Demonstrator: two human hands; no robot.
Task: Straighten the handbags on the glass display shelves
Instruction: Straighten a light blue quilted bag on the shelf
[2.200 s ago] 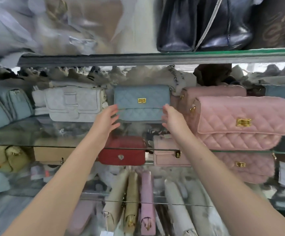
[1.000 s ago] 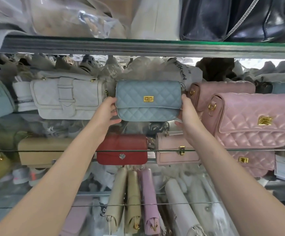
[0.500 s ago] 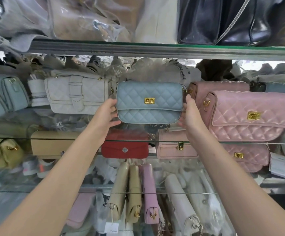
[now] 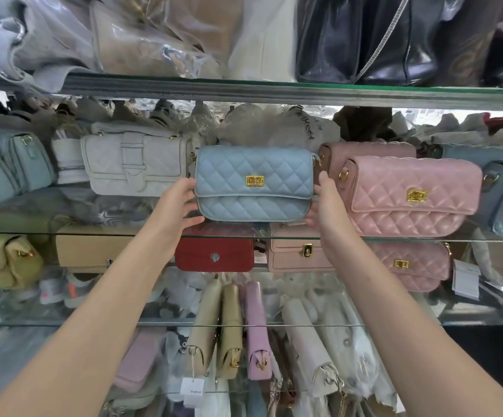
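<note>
A light blue quilted handbag (image 4: 253, 183) with a gold clasp stands upright on the middle glass shelf (image 4: 94, 233). My left hand (image 4: 178, 206) grips its left end, thumb under the lower corner. My right hand (image 4: 327, 206) holds its right end. To its left sits a white quilted bag (image 4: 136, 168) with a strap flap. On its right a pink quilted bag (image 4: 412, 195) stands slightly tilted in front of a second pink bag (image 4: 367, 150).
Below the shelf are a red bag (image 4: 214, 254), a pale pink bag (image 4: 295, 254), a tan bag (image 4: 91, 248) and a yellow-green bag (image 4: 3, 263). Black bags (image 4: 361, 40) and plastic-wrapped ones fill the top shelf. Narrow bags (image 4: 232, 335) hang lower down.
My hands closed on both ends of the blue bag and pulled it forward. It now faces straight out. The pink bag on the right also sits closer and more level.
</note>
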